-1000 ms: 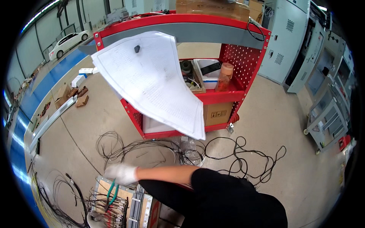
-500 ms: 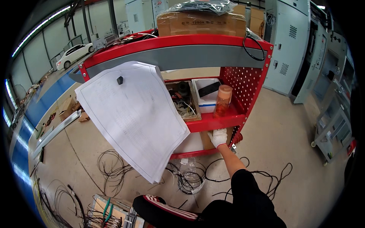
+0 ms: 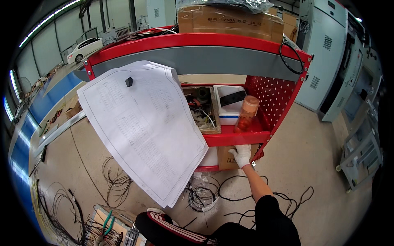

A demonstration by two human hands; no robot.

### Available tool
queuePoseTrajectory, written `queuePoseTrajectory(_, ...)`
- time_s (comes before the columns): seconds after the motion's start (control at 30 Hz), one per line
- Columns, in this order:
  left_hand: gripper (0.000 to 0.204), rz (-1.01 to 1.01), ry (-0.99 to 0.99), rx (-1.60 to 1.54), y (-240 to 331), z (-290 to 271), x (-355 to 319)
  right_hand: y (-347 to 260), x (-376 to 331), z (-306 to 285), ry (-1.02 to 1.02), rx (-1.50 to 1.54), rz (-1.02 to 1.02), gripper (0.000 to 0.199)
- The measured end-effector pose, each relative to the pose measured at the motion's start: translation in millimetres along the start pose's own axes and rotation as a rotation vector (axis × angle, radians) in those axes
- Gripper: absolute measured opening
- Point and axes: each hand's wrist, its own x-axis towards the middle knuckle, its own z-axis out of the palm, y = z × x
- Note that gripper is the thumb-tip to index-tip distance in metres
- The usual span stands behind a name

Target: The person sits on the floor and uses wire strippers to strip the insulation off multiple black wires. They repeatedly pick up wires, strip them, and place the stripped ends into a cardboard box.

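My right hand (image 3: 243, 156), in a white glove, reaches to the lower shelf of a red cart (image 3: 242, 137). It grips the upper part of a brown cardboard box (image 3: 228, 159), with the thumb against the front face; the fingertips are partly hidden under the shelf above. A large white printed sheet (image 3: 143, 131) hangs down the cart's front, with a small black piece (image 3: 129, 82) near its top. My left hand does not show. On the middle shelf, above the right hand, stands an orange-lidded bottle (image 3: 247, 114) beside a white bin (image 3: 228, 91) with a black phone (image 3: 232, 98) in it.
A worn tray (image 3: 213, 127) of tools and scraps sits left of the bin. Black cable coils (image 3: 202, 197) lie on the floor before the cart. At lower left is a wired assembly (image 3: 111, 227) with green-handled pliers (image 3: 108, 223). Grey cabinets (image 3: 320, 61) stand at right.
The view has moved in toward the cart. More of the cardboard box's front now shows below the shelf, and my right hand's thumb is now visibly spread to the left.
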Motion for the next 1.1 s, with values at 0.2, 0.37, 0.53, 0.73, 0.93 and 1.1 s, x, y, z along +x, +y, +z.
queuePoseTrajectory(0.2,0.013,-0.173,-0.305,-0.133,4,-33,48,-33,-53,-54,-0.024,0.178,-0.134,0.032)
queuePoseTrajectory(0.37,0.021,-0.093,-0.254,-0.203,-3,-33,32,-63,-126,-119,-0.083,0.176,-0.188,0.037)
queuePoseTrajectory(0.53,0.029,0.191,-0.084,-0.167,-17,-57,72,-61,-137,-164,-0.058,0.128,-0.038,0.047)
queuePoseTrajectory(0.73,0.021,0.074,-0.013,-0.271,-18,-34,43,13,-151,-123,0.246,0.5,1.108,0.066)
queuePoseTrajectory(0.93,0.023,-0.154,-0.281,-0.409,9,-58,61,75,-223,-121,-0.49,1.407,1.915,0.027)
queuePoseTrajectory(1.1,0.023,-0.124,-0.312,-0.374,8,-65,61,208,-245,-161,-0.932,1.052,1.633,0.022)
